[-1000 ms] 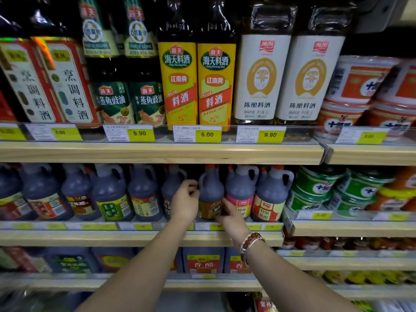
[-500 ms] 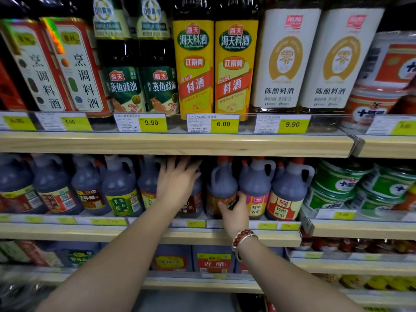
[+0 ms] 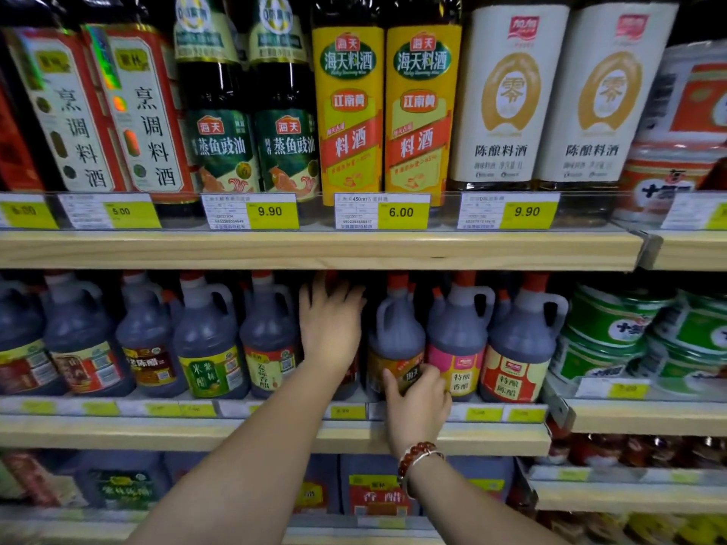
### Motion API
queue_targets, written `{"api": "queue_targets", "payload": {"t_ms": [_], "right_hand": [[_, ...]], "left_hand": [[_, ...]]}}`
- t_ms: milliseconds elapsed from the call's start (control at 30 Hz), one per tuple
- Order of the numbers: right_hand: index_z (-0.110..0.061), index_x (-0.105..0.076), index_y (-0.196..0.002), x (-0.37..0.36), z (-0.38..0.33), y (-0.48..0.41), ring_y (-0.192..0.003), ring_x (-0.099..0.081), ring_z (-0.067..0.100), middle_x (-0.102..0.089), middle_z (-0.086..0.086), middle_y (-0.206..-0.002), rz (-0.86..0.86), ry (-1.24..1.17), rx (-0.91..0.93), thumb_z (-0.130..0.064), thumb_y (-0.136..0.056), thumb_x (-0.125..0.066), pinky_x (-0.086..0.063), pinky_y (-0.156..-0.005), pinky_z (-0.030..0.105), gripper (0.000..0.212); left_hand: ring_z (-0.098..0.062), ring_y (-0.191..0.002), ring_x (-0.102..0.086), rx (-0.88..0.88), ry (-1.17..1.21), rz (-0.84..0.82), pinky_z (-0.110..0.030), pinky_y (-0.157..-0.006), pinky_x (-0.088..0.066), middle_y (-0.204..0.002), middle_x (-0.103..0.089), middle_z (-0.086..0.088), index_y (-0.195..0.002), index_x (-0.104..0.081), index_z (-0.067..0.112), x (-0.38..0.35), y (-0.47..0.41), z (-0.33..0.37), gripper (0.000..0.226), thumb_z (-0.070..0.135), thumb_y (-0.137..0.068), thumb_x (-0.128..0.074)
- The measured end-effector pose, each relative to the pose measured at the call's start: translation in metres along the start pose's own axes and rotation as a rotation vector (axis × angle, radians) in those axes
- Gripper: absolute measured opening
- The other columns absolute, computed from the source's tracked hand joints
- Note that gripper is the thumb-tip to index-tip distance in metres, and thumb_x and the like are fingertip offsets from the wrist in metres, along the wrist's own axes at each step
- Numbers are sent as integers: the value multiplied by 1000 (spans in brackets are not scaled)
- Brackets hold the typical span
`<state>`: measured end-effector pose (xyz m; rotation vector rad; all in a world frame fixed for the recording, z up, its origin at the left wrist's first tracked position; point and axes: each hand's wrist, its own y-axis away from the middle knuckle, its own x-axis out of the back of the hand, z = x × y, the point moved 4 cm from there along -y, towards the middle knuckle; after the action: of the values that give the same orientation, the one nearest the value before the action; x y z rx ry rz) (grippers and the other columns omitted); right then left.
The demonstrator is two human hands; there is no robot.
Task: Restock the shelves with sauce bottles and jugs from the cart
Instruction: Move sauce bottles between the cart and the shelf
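1. Two bare forearms reach forward from the bottom edge; a red bead bracelet (image 3: 417, 455) circles the right wrist.
2. The right hand (image 3: 419, 403) curls thumb and fingers round the base of a brown-labelled jug (image 3: 395, 340), which stands upright at the front of the middle shelf (image 3: 118, 430).
3. The left hand (image 3: 330, 328) is higher and just to the left, with its fingers straight and spread. It lies against the row of jugs (image 3: 208, 348) and grips nothing; what it covers is hidden.
4. The dark, red-capped jugs run along the shelf on both sides, and green tubs (image 3: 613, 328) sit to the right.
5. On the upper shelf (image 3: 314, 249), tall sauce bottles (image 3: 350, 112) stand behind yellow price tags (image 3: 401, 212).
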<state>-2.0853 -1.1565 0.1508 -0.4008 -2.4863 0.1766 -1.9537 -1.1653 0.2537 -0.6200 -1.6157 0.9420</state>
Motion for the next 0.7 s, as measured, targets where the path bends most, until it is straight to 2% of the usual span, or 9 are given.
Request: {"api": "queue_targets", "payload": {"t_ms": [100,200,367,533,567,633,700], "right_hand": [[-2,-52,-102,-3,0,2,-102,-55,36,-59,19,-100,48,34,26,-37,-79,-68,-33,-104,46,46],[-1,-52,-102,-6,1,3,-103,-55,38,-58,20,-102,51,65,30,-38,-78,-69,-32,-104,47,48],[-4,-54,-104,-10,2,7,-108,-54,35,-58,16,-107,37,117,90,-33,-77,-69,-29,-106,49,43],[-8,-56,-92,-20,-1,17,-101,-60,36,-61,15,-105,43,184,236,-27,-62,-81,-41,-96,56,43],[-8,-56,-94,-19,0,16,-104,-59,36,-61,15,-108,42,177,240,-27,-64,-80,-39,-99,56,43],[-10,-52,-106,-16,2,13,-112,-55,31,-59,11,-115,-23,127,183,-27,-74,-71,-26,-109,51,41],[-13,-44,-113,-10,3,8,-113,-55,25,-62,6,-114,-92,45,101,-27,-83,-62,-13,-115,43,38]], "left_hand": [[-23,-108,-42,3,179,88,-43,-95,-27,-99,-73,1,-90,-74,20,6,15,12,33,30,-82,-44],[-22,-116,-40,1,155,48,-47,-100,-23,-113,-69,0,-93,-72,17,3,32,22,37,37,-81,-43],[-26,-115,-39,25,63,35,-49,-100,-24,-118,-66,-6,-89,-72,12,-7,28,15,38,31,-77,-41],[-29,-116,-39,61,12,6,-50,-99,-25,-120,-65,-10,-93,-72,10,-14,28,9,40,30,-79,-40],[-29,-117,-38,72,7,6,-51,-99,-25,-121,-64,-10,-94,-71,11,-14,29,9,37,31,-78,-44],[-32,-119,-36,97,23,-3,-53,-101,-26,-122,-63,-12,-97,-70,15,-16,33,5,30,33,-75,-62],[-35,-122,-35,129,36,-67,-58,-101,-35,-123,-61,-14,-109,-63,20,-17,37,-1,49,35,-65,-79]]}}
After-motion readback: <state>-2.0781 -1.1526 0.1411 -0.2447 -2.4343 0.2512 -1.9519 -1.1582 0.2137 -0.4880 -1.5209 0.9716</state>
